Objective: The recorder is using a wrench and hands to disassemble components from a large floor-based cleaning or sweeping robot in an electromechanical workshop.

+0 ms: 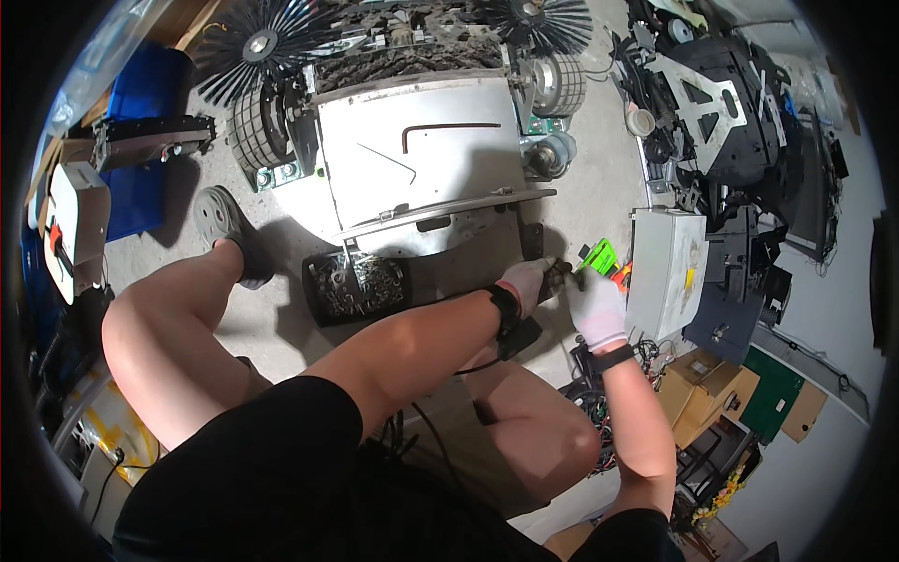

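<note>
My left hand [526,283] and my right hand [596,305], both in white gloves with dark fingertips, meet just right of the machine's near edge. The fingers of each are curled and pressed together; whatever they pinch is too small and dark to make out. Close beyond my right hand lies a bright green holder [599,255] with an orange item [622,275] beside it. On the machine's white metal panel [351,131] rest a brown L-shaped hex key [451,126] and a thinner bent rod [391,161]. A black tray [313,292] of loose screws sits on the floor to the left.
The wheeled machine has a round black brush [259,43] at its far left and another [532,11] at far right. A grey-white metal box [660,273] stands right of my hands. Cardboard boxes [698,393], cables and machine parts crowd the right; a blue bin [140,201] stands left.
</note>
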The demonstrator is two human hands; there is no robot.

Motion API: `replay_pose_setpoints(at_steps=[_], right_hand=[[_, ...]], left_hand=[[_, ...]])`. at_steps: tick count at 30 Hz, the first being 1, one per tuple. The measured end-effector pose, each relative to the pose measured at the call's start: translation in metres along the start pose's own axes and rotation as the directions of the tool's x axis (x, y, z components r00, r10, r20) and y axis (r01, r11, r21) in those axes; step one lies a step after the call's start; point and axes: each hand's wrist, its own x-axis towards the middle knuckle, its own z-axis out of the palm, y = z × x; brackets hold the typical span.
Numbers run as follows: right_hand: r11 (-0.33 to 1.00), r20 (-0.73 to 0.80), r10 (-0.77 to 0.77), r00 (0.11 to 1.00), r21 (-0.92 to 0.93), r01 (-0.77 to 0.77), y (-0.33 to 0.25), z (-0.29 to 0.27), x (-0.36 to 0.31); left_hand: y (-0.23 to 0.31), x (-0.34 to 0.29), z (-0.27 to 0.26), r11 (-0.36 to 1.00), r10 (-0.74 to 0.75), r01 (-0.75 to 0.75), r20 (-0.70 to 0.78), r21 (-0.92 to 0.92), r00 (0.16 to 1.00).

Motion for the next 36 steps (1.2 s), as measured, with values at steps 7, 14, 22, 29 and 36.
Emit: replay_pose_setpoints(at_steps=[7, 14, 22, 29, 36], right_hand=[[0.928, -0.155, -0.245, 0.957, -0.323, 0.186, -0.018, -0.017, 0.003], [0.588, 0.025, -0.694, 0.72, -0.558, 0.586, -0.014, -0.018, 0.001], [0.933, 0.015, -0.174, 0.985, -0.319, 0.169, -0.006, -0.004, -0.001], [0.806, -0.112, -0.525, 0.844, -0.384, 0.45, -0.016, -0.007, -0.01], [0.958, -0.152, 0.003, 0.988, 0.285, 0.041, -0.008, 0.016, -0.022]], left_hand=[[0.003, 0.003, -0.001, 1.0, -0.015, 0.015, -0.06, 0.007, 0.998], [0.003, 0.009, -0.009, 0.998, -0.042, 0.044, -0.04, 0.049, 0.998], [0.001, 0.011, -0.026, 0.291, 0.316, -0.468, 0.378, 0.834, 0.87], [0.007, 0.007, -0.02, 0.961, -0.015, -0.022, 0.131, 0.277, 0.991], [0.006, -0.023, -0.01, 0.926, 0.066, -0.069, 0.022, 0.372, 0.998]])
